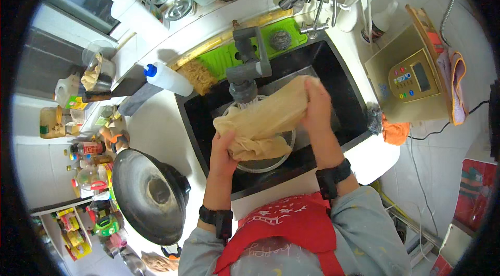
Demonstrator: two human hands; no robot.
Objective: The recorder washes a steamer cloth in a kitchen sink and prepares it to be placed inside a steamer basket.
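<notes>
Both my hands hold a folded beige sheet [269, 114] over a black sink [326, 69]. It looks like cloth or tofu skin; I cannot tell which. My left hand [223, 153] grips its crumpled left end, fingers partly hidden beneath. At the upper right end, my right hand [318, 106] pinches the smoother part. Under the sheet sits a round bowl [269, 168] with a pale rim, mostly covered. A dark grey faucet [244, 90] points down just behind the sheet, and water seems to run from it.
Behind the sink lies a green drain mat [213, 61] with a steel wool scrubber [280, 40]. A white squeeze bottle [170, 79] leans near the sink's left corner. On the left counter rests a black wok [150, 194]. To the right stands a gold appliance [410, 80] near an orange cloth [395, 131].
</notes>
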